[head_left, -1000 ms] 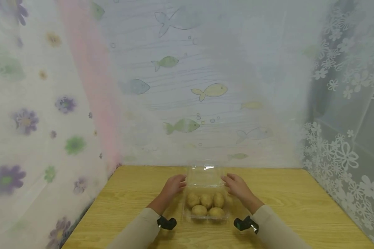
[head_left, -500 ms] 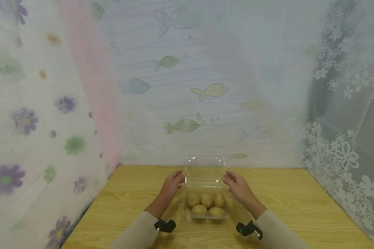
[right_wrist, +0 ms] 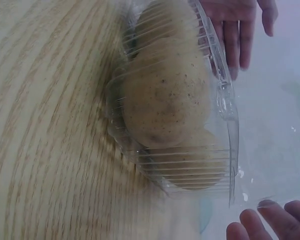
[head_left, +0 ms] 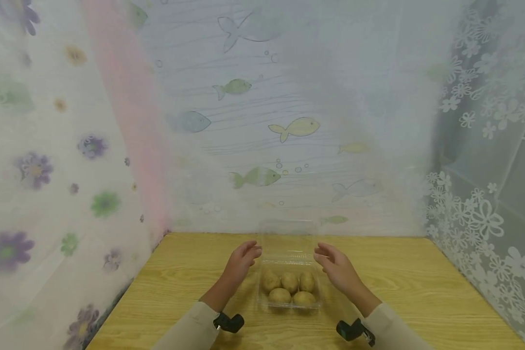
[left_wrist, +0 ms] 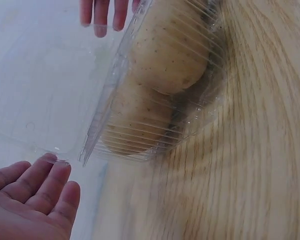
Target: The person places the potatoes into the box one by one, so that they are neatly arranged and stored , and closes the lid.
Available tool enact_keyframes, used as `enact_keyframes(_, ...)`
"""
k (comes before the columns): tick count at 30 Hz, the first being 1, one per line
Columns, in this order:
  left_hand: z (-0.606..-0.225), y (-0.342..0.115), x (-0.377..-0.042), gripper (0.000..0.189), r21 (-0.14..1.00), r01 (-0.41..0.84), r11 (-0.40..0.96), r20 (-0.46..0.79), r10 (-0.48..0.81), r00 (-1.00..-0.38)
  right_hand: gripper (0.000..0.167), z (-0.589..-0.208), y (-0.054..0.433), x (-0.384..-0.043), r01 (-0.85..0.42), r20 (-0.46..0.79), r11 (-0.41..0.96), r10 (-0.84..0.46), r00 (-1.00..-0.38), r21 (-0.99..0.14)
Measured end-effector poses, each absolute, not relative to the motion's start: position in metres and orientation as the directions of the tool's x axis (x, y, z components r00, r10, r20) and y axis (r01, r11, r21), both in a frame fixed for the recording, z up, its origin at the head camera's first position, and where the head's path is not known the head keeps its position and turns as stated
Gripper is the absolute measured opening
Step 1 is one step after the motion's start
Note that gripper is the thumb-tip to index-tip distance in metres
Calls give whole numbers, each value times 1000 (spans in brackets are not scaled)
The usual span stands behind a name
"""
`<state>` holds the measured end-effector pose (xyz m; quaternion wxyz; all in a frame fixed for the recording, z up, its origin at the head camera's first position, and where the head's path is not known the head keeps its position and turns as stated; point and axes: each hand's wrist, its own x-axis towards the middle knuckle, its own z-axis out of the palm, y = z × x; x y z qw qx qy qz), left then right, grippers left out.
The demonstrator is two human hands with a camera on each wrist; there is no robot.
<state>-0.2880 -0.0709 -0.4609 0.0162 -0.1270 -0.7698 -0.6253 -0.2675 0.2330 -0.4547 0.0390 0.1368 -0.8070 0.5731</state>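
Observation:
A clear plastic clamshell box (head_left: 288, 306) stands on the table with several potatoes (head_left: 289, 282) inside. Its lid (head_left: 287, 238) is raised at the back, hinged along the far edge. My left hand (head_left: 241, 262) is beside the lid's left edge, fingers extended; the left wrist view has its fingertips (left_wrist: 62, 165) right at the lid's corner. On the other side, my right hand (head_left: 339, 267) flanks the lid, its fingertips (right_wrist: 266, 204) close to the edge in the right wrist view. Neither hand is curled round anything.
The wooden table (head_left: 183, 277) reaches back to a sheer curtain (head_left: 354, 121) printed with fish. Flowered curtains hang at the left (head_left: 48, 204) and right (head_left: 477, 214). Black wrist cameras, left (head_left: 229, 322) and right (head_left: 354, 330), sit at the sleeves.
The lid has shifted its tilt, rising higher in view and then dropping slightly. Both wrists have moved a little outward, the fingers staying beside the lid. Box and potatoes have not moved.

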Motion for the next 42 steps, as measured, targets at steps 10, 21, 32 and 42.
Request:
enact_keyframes(10, -464, -74, -277, 64, 955, 242, 168, 207, 202, -957, 55, -456, 239, -259, -277, 228, 287, -192, -955, -917)
enact_keyframes(21, -467, -77, -266, 59, 961, 248, 126, 220, 198, -955, 46, -457, 245, -250, -245, 207, 219, -184, -961, -944)
enact_keyframes(32, -471, -83, -253, 62, 973, 206, 107, 177, 230, -957, 44, -461, 247, -238, -145, 119, 171, -153, -981, -975)
enact_keyframes(42, -475, -87, -247, 62, 962, 222, 159, 167, 303, -938, 40, -466, 249, -234, -108, 72, 211, -170, -983, -972)
